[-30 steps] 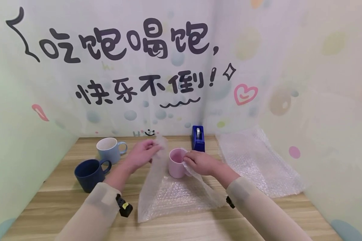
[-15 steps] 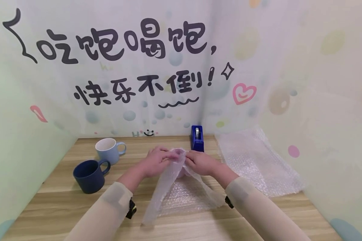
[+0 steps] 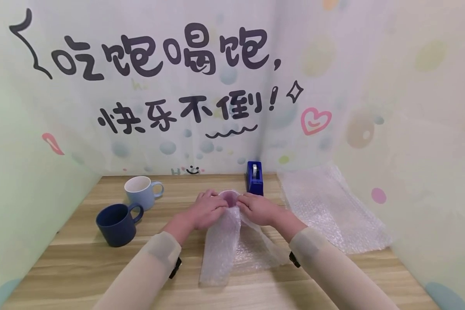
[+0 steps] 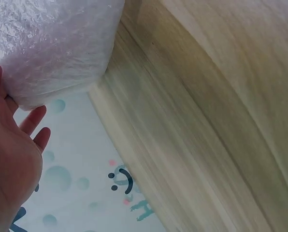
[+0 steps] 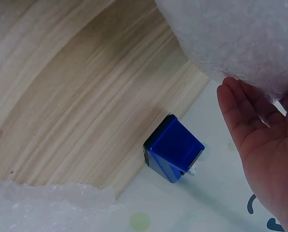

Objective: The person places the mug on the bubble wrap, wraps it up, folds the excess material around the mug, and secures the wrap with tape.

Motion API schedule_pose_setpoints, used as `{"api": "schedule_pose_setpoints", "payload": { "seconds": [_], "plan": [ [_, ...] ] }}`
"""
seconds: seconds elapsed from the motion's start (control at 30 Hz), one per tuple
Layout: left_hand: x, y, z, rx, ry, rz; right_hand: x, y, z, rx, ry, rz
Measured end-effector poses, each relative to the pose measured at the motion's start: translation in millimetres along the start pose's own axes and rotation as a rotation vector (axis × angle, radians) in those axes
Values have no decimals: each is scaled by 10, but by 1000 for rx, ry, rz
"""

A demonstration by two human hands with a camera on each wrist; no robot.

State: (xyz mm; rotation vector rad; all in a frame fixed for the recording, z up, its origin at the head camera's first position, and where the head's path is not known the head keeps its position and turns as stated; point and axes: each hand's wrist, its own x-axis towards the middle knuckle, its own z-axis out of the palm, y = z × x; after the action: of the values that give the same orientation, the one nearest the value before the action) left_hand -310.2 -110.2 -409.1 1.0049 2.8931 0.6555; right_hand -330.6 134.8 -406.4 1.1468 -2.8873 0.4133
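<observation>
A pink mug [image 3: 230, 197] stands upright mid-table, its inside visible from above, its outer wall mostly covered by a sheet of bubble wrap [image 3: 219, 254]. At the left of the rim my left hand [image 3: 207, 210] pinches the folded-over edge of the wrap against the mug. My right hand [image 3: 260, 210] grips wrap and rim on the opposite side. In the left wrist view the wrap [image 4: 57, 43] curves round the mug beside my left hand [image 4: 13, 154]. The right wrist view shows my right hand's fingers [image 5: 236, 108] along the wrap; the thumb is partly cut off.
To the left are a light blue mug [image 3: 140, 193] and a dark blue mug [image 3: 116, 226]. Behind my right hand stands a blue tape dispenser [image 3: 255, 178]. More bubble wrap [image 3: 329, 211] lies flat at the right, against the wall.
My left hand has brought the left flap of bubble wrap rightward, over the front of the pink mug, and its fingers now reach the rim. My right hand has stayed in place.
</observation>
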Motion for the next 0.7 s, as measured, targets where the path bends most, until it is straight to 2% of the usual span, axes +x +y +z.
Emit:
{"api": "schedule_pose_setpoints", "payload": {
  "seconds": [0.2, 0.47, 0.7],
  "plan": [
    [10, 19, 33, 13, 25, -4, 30, 13, 3, 5, -21, 16],
    [-108, 38, 105, -162, 112, -113, 76, -2, -43, 47, -66, 3],
    [-218, -101, 220, -265, 202, -69, 134, -22, -52, 80, -82, -21]
  ]
}}
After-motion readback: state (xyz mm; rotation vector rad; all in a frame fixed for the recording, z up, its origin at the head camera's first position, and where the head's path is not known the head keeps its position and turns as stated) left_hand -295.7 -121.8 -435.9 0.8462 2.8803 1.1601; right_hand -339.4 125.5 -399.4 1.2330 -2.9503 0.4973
